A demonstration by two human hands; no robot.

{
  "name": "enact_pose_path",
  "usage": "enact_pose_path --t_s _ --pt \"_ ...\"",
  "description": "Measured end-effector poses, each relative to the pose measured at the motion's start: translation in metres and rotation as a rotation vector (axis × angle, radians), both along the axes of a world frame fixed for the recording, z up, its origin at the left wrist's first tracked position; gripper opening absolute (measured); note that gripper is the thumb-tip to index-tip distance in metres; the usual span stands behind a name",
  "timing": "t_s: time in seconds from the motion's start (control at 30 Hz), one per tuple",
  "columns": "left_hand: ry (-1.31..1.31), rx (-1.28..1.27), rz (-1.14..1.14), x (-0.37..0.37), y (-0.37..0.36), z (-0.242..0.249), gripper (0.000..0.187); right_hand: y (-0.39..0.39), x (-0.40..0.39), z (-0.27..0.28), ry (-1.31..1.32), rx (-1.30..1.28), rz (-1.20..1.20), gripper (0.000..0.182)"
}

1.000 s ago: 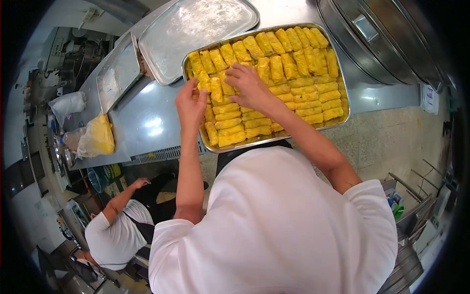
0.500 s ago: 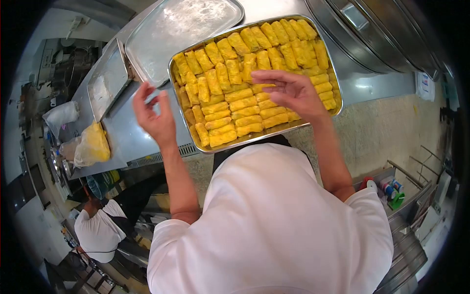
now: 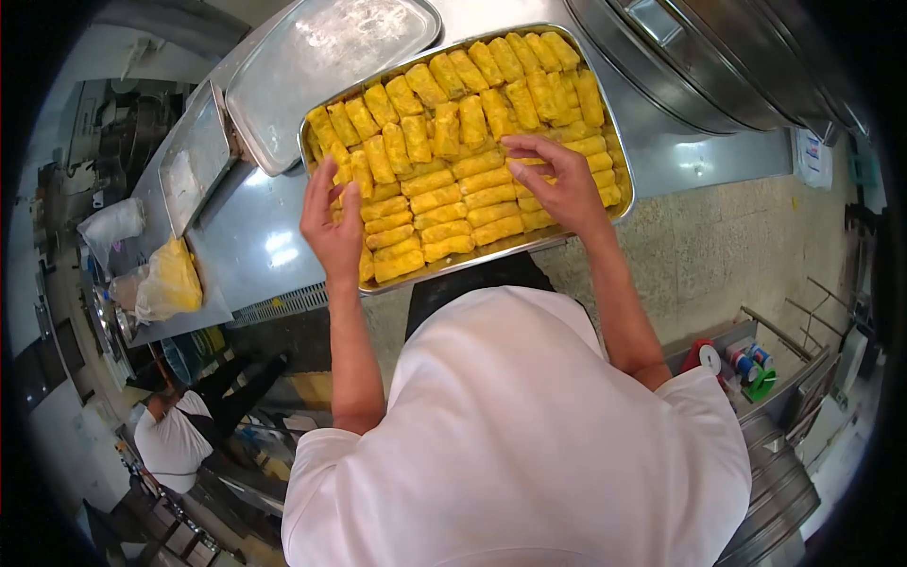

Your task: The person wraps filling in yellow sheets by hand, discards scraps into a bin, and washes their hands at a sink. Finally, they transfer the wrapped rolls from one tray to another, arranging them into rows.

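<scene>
A rectangular metal tray (image 3: 624,142) full of yellow rolls (image 3: 444,203) rests on the steel worktop in front of me. The rolls at the far side stand across in rows; the nearer ones lie in columns, stacked side by side. My left hand (image 3: 333,227) hovers at the tray's left edge, thumb and fingers apart, its fingertips overlapping the leftmost rolls. Above the right part of the rolls is my right hand (image 3: 565,186), fingers curved and parted from the thumb, with nothing held. Some rolls are hidden beneath both hands.
A flat metal tray (image 3: 274,104) with whitish residue lies behind on the left, beside a smaller shallow tray (image 3: 198,170). Plastic bags (image 3: 170,283) sit at the left end. Large round metal pans (image 3: 699,57) stand at the back right. Another person (image 3: 175,439) is at lower left.
My left hand has come rightward, from beside the tray to over its left edge. My right hand has shifted slightly right over the rolls. The whole view has shifted a little.
</scene>
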State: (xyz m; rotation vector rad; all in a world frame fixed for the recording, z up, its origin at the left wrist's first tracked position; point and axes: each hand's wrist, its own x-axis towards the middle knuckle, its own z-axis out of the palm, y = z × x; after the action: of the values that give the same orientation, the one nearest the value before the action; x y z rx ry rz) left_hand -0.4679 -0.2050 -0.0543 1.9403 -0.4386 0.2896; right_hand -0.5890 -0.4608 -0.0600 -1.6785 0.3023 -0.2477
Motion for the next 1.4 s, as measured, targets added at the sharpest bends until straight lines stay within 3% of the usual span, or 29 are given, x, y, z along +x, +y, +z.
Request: enact_pose_path --t_s 0.03,0.1,0.23,0.3,0.33,0.4,0.43,0.5,0.6,0.67,0.7,0.77,0.87,0.93,1.0,1.03,1.07,1.13,1.17,1.2,1.27,1.3,1.37,1.4 --pt "0.028 0.077 -0.047 -0.004 -0.008 0.0 0.032 -0.001 -0.003 -0.002 0.005 0.003 0.007 0.027" --pt "0.125 0.225 -0.073 -0.008 -0.009 -0.005 0.022 -0.001 -0.003 -0.002 -0.081 -0.423 0.001 0.026" --pt "0.292 0.25 0.029 -0.026 -0.021 0.015 0.022 0.0 -0.011 0.025 -0.216 -0.353 0.016 0.025" --pt "0.014 0.24 -0.313 -0.021 -0.034 0.017 0.028 -0.001 -0.011 0.02 -0.08 -0.045 0.045 0.025" --pt "0.0 0.235 -0.327 -0.023 -0.04 0.018 0.028 -0.002 -0.015 0.018 -0.091 -0.053 0.03 0.025" --pt "-0.131 0.361 -0.385 -0.03 -0.05 0.021 0.037 -0.002 -0.028 0.019 -0.212 -0.643 -0.054 0.026" --pt "-0.076 0.331 -0.439 -0.034 -0.05 0.025 0.041 0.0 -0.037 0.023 -0.207 -0.652 -0.081 0.026" --pt "0.015 0.226 -0.507 -0.042 -0.051 0.023 0.04 0.006 -0.057 0.046 -0.105 -0.205 -0.059 0.026" --pt "0.179 0.097 -0.655 -0.057 -0.054 0.026 0.036 0.012 -0.086 0.047 -0.199 -0.486 -0.007 0.027" --pt "0.315 0.378 -0.966 -0.069 -0.05 0.033 0.035 0.025 -0.11 0.052 -0.136 -0.523 -0.005 0.029" --pt "0.303 0.362 -1.008 -0.077 -0.047 0.034 0.035 0.033 -0.12 0.051 -0.119 -0.453 0.071 0.028" --pt "0.182 0.457 -1.303 -0.091 -0.039 0.036 0.033 0.054 -0.134 0.059 -0.104 -0.305 0.155 0.028" --pt "0.157 0.353 -1.313 -0.104 -0.017 0.031 0.036 0.088 -0.15 0.055 -0.028 -0.28 0.071 0.028" --pt "0.171 0.372 -1.359 -0.101 0.003 0.027 0.043 0.102 -0.158 0.05 -0.12 -0.37 0.052 0.031" --pt "0.632 -0.153 -1.328 -0.103 0.018 0.023 0.056 0.118 -0.168 0.061 -0.047 -0.069 0.064 0.035" --pt "0.704 -0.216 -1.348 -0.101 0.023 0.02 0.066 0.126 -0.171 0.059 -0.09 0.104 0.049 0.039" --pt "0.705 -0.218 -1.385 -0.103 0.027 0.022 0.066 0.134 -0.174 0.061 -0.087 0.089 0.016 0.039" --pt "0.64 -0.271 -1.239 -0.109 0.033 0.032 0.066 0.148 -0.18 0.065 0.028 -0.248 -0.204 0.038" --pt "0.557 -0.32 -1.214 -0.113 0.034 0.035 0.066 0.153 -0.187 0.057 -0.039 -0.634 -0.304 0.036" --pt "0.557 -0.321 -1.269 -0.116 0.034 0.039 0.066 0.158 -0.193 0.061 -0.027 -0.652 -0.354 0.036" --pt "0.485 -0.289 -1.23 -0.123 0.032 0.048 0.063 0.166 -0.205 0.072 -0.042 -0.086 -0.345 0.033" --pt "0.476 -0.345 -1.214 -0.127 0.027 0.045 0.041 0.168 -0.211 0.069 -0.044 -0.099 -0.376 0.033" --pt "0.452 -0.27 -1.268 -0.127 0.023 0.043 0.031 0.169 -0.22 0.058 -0.068 -0.479 -0.477 0.031" --pt "0.43 -0.191 -1.291 -0.128 0.021 0.044 0.021 0.17 -0.225 0.061 -0.07 -0.489 -0.499 0.031"
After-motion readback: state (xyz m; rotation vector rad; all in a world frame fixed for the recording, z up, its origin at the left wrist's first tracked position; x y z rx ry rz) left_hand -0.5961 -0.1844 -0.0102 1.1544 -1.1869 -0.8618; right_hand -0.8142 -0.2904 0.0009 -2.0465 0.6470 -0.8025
